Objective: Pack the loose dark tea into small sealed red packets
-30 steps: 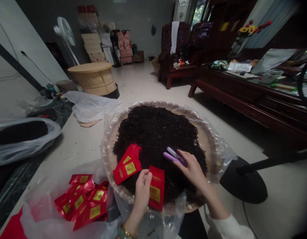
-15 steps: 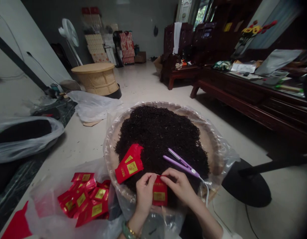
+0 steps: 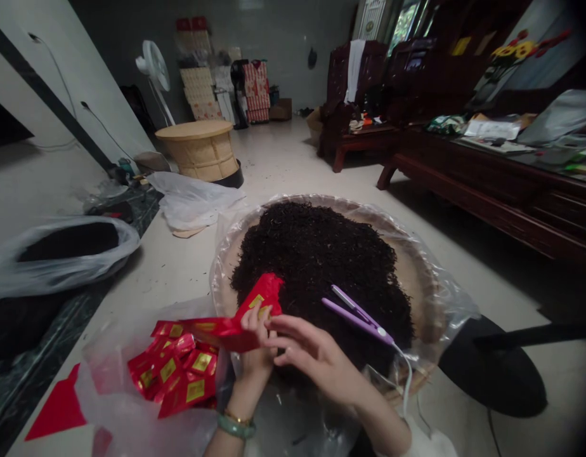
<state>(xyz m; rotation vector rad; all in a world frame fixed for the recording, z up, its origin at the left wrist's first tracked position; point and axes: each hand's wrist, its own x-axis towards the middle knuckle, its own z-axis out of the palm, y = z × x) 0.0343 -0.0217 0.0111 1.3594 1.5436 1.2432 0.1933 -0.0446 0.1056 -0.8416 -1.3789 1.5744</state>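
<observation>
My left hand [image 3: 255,343], with a green bangle at its wrist, is closed on a red packet [image 3: 226,333] with a gold label, held over the tray's near left side. My right hand [image 3: 316,358] is close beside it, fingers stretched and apart, holding nothing. Behind my left hand, another red packet [image 3: 273,289] lies on dark, twisted tea leaves [image 3: 316,247]. They are heaped in a round, plastic-lined tray [image 3: 423,279]. A purple flat iron [image 3: 359,320] rests on the leaves with its plates apart, right of my hands.
Several red packets [image 3: 172,368] lie in a clear plastic bag [image 3: 112,343] at the left. An open bag of dark leaves [image 3: 69,244] stands farther left. A black round stand base [image 3: 493,368] is at the right. Beyond are a wooden table [image 3: 464,171] and a drum-shaped stool [image 3: 198,149].
The packet once pinched between both hands has moved left in my left hand. My right hand has let go, and its fingers have spread. The view has turned slightly left.
</observation>
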